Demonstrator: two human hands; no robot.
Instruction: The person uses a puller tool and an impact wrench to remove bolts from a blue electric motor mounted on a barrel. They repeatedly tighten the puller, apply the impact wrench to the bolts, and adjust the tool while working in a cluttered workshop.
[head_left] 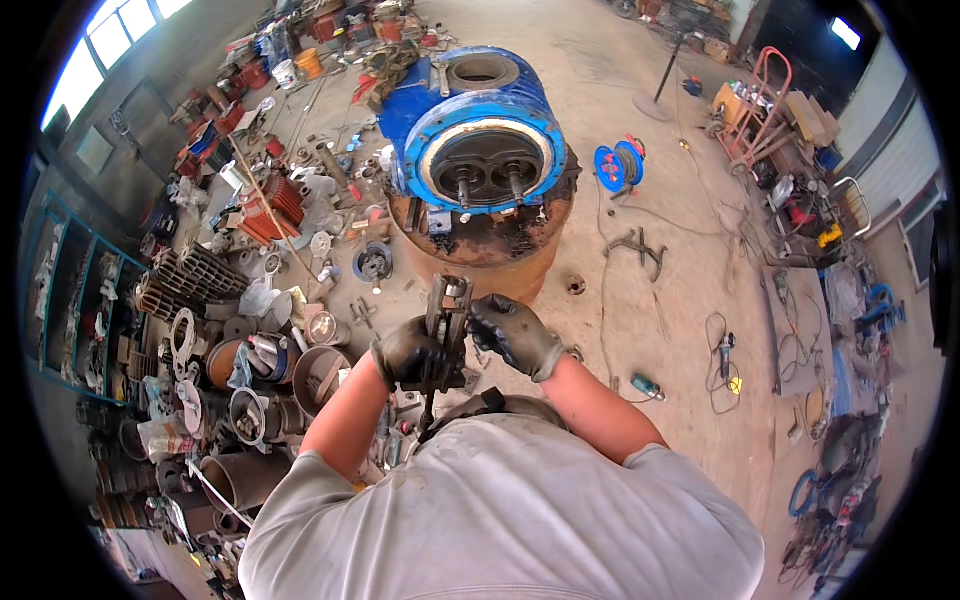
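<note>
In front of my body my left hand (408, 354), in a dark glove, is wrapped round a dark metal jaw puller (447, 318). The puller stands upright with its jaws at the top, and its rod runs down toward my waist. My right hand (515, 335), gloved too, is beside the puller's upper part with the fingers bent together. Its fingertips are close against the tool; whether they pinch a small part cannot be made out. Just beyond stands a blue machine housing (484, 130) with a round open end, and two shafts (516, 180) stick out inside.
The housing rests on a rusty drum (490, 262). A blue cable reel (620, 166), a legged metal puller (637, 250) and an angle grinder (726, 352) lie on the floor at right. Metal parts, buckets and a red motor (270, 208) crowd the left. Cables (604, 290) cross the floor.
</note>
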